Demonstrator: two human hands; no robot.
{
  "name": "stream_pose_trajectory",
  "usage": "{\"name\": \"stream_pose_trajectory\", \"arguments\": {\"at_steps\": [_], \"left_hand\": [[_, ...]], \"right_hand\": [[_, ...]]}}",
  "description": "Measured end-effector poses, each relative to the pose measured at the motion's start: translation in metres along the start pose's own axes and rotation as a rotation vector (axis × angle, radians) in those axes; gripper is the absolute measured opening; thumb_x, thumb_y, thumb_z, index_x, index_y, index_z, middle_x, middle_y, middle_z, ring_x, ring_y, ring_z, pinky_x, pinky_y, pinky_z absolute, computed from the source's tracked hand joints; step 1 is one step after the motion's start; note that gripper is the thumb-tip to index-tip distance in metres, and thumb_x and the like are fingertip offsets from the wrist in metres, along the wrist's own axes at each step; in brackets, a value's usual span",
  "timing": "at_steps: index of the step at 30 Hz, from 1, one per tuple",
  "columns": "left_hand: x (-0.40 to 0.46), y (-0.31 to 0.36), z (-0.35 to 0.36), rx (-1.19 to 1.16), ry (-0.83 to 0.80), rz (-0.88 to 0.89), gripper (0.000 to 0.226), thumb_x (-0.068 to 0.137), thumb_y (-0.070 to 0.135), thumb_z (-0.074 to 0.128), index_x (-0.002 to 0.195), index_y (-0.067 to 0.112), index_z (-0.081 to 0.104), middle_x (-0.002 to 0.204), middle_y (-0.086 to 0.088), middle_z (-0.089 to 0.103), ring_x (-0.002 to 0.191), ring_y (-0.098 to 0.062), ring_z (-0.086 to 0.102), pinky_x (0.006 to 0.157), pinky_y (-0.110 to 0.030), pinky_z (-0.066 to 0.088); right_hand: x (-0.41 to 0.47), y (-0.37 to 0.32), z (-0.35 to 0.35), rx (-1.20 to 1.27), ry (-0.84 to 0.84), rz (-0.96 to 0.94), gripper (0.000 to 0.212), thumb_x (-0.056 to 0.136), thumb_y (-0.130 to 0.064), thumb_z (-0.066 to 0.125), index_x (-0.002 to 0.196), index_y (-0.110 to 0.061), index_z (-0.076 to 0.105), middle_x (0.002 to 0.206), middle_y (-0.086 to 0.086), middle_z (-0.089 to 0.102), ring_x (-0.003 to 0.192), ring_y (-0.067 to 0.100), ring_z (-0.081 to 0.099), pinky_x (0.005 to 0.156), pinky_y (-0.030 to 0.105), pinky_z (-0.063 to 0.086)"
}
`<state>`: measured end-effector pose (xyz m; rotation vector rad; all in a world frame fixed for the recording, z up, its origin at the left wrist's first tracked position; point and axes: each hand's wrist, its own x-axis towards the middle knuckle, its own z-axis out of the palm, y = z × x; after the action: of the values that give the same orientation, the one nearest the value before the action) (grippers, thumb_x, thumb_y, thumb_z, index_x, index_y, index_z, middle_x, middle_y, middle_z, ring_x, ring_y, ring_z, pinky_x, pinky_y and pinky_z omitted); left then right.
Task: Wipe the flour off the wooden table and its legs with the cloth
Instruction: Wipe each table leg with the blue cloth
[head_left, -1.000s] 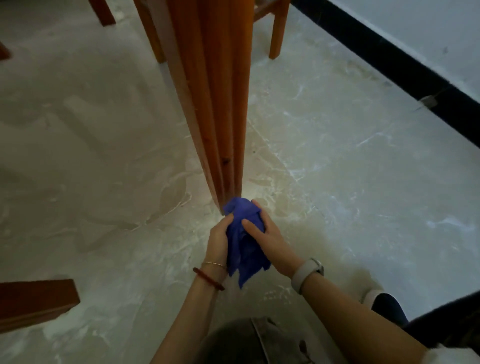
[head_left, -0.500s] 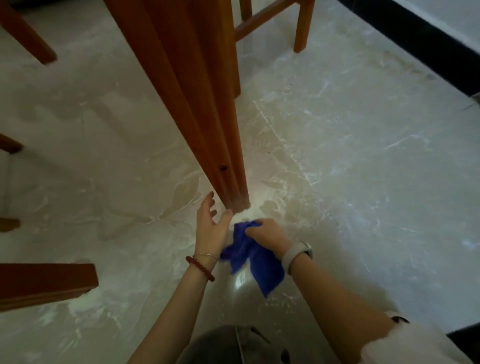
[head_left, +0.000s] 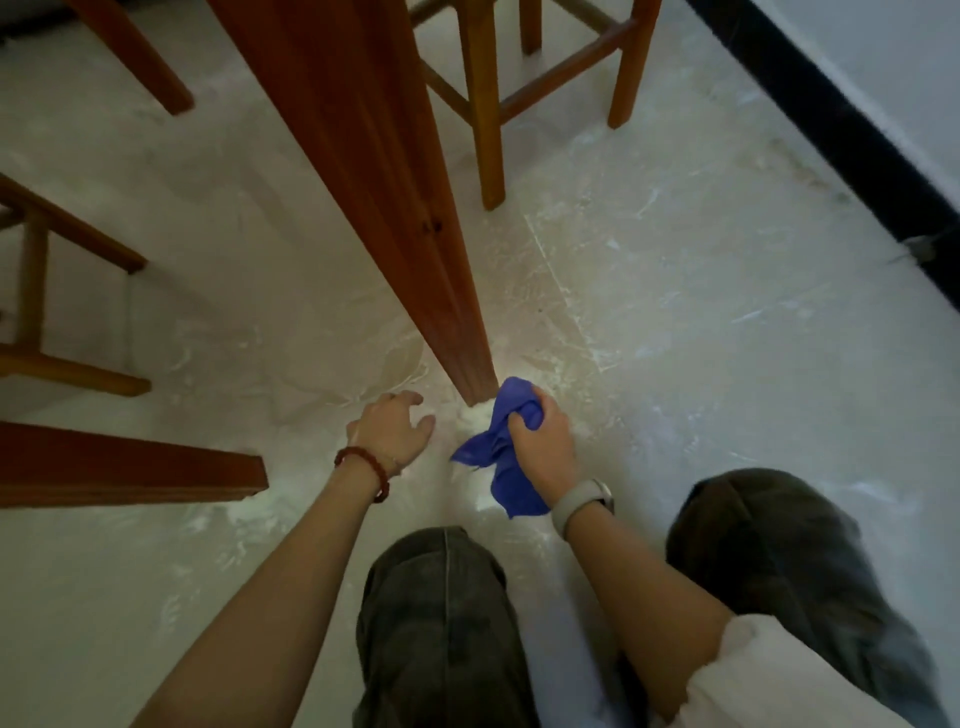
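A reddish wooden table leg runs down from the top to the floor in the middle of the view. My right hand grips a bunched blue cloth just right of the leg's foot, the cloth's top touching the foot. A small heap of white flour lies at the foot, with more smeared over the floor around it. My left hand hovers left of the foot with fingers loosely curled, holding nothing.
A wooden stool stands behind the leg at the top. Other wooden legs and rails are at the left, and a wooden beam juts in from the lower left. A black skirting lines the wall at right. My knees are below.
Both hands held the cloth on the leg's foot; my left hand has let go and moved left. My right hand brought the cloth back up against the foot's right side.
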<state>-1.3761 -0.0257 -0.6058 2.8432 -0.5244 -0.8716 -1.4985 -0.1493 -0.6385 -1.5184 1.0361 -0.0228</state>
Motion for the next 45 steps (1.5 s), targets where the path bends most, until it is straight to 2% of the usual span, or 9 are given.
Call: {"name": "stream_pose_trajectory", "arguments": {"at_steps": [8,16,21,25,29,35,38,41,45], "left_hand": [[-0.168,0.082,-0.101,-0.704,0.030,-0.072,0.032,0.094,0.023,0.046,0.123,0.011,0.051,0.128,-0.007,0.054,0.115,-0.022,0.051,0.092,-0.024,0.037],[-0.307,0.104,-0.193,-1.508,-0.154,-0.384,0.010,0.088,0.017,0.056,0.097,0.017,0.059,0.100,-0.010,0.065,0.094,-0.027,0.062,0.083,-0.045,0.051],[-0.363,0.080,-0.252,-1.559,-0.002,-0.350,0.012,0.087,0.009,0.055,0.084,0.019,0.060,0.083,-0.002,0.065,0.079,-0.019,0.060,0.077,-0.039,0.049],[-0.394,0.043,-0.284,-1.501,0.047,-0.221,0.016,0.087,0.001,0.052,0.084,0.016,0.057,0.081,-0.001,0.061,0.070,-0.004,0.058,0.066,-0.020,0.048],[-0.416,0.000,-0.304,-1.580,0.139,-0.247,0.018,0.082,0.001,0.062,0.087,0.017,0.058,0.084,0.001,0.064,0.071,0.001,0.063,0.068,-0.019,0.051],[-0.447,-0.068,-0.315,-1.395,0.336,-0.428,0.058,0.075,0.002,0.070,0.122,0.020,0.040,0.125,0.003,0.042,0.114,-0.019,0.044,0.087,-0.026,0.043],[-0.458,-0.099,-0.319,-1.079,0.395,-0.207,0.084,0.071,0.019,0.074,0.134,0.039,0.022,0.137,0.018,0.023,0.132,-0.013,0.027,0.105,-0.031,0.027],[-0.461,-0.112,-0.333,-0.892,0.452,-0.033,0.063,0.068,0.037,0.064,0.126,0.038,0.039,0.144,0.010,0.026,0.133,-0.012,0.023,0.107,-0.015,0.012],[-0.457,-0.127,-0.334,-0.750,0.507,0.005,0.042,0.066,0.041,0.057,0.095,0.011,0.067,0.122,-0.011,0.058,0.118,-0.025,0.043,0.106,-0.032,0.028]], "right_hand": [[-0.146,-0.122,-0.092,-0.074,-0.167,-0.105,0.045,0.092,-0.014,0.050,0.134,-0.017,0.036,0.128,-0.003,0.045,0.108,0.008,0.048,0.084,0.006,0.035],[-0.284,-0.242,-0.139,-0.261,-0.535,-0.186,0.069,0.085,-0.009,0.062,0.134,-0.032,0.020,0.134,-0.011,0.029,0.115,-0.001,0.037,0.082,-0.005,0.032],[-0.327,-0.299,-0.139,-0.165,-0.574,-0.036,0.068,0.085,-0.025,0.063,0.141,-0.017,0.025,0.137,-0.003,0.038,0.124,0.011,0.041,0.099,0.021,0.039],[-0.343,-0.337,-0.106,-0.323,-0.511,-0.188,0.015,0.085,-0.019,0.063,0.098,-0.018,0.055,0.099,0.005,0.059,0.093,0.018,0.056,0.076,0.020,0.041],[-0.361,-0.365,-0.060,-0.494,-0.485,-0.427,0.009,0.083,-0.011,0.062,0.080,-0.015,0.054,0.081,-0.001,0.055,0.081,0.019,0.052,0.073,0.026,0.042],[-0.402,-0.402,0.003,-0.766,-0.723,-0.907,0.008,0.082,-0.005,0.049,0.082,-0.007,0.057,0.076,0.010,0.062,0.070,0.029,0.057,0.074,0.036,0.046],[-0.414,-0.421,0.028,-0.857,-0.891,-1.095,0.021,0.086,-0.016,0.041,0.087,-0.011,0.061,0.078,0.006,0.065,0.070,0.026,0.060,0.064,0.036,0.049],[-0.420,-0.438,0.043,-0.884,-0.978,-1.222,0.025,0.085,-0.022,0.039,0.089,-0.015,0.063,0.081,0.002,0.066,0.071,0.020,0.061,0.060,0.031,0.049],[-0.418,-0.454,0.046,-0.745,-0.928,-1.163,0.024,0.085,-0.021,0.040,0.092,-0.013,0.061,0.084,0.003,0.065,0.075,0.019,0.061,0.067,0.028,0.048]]}}
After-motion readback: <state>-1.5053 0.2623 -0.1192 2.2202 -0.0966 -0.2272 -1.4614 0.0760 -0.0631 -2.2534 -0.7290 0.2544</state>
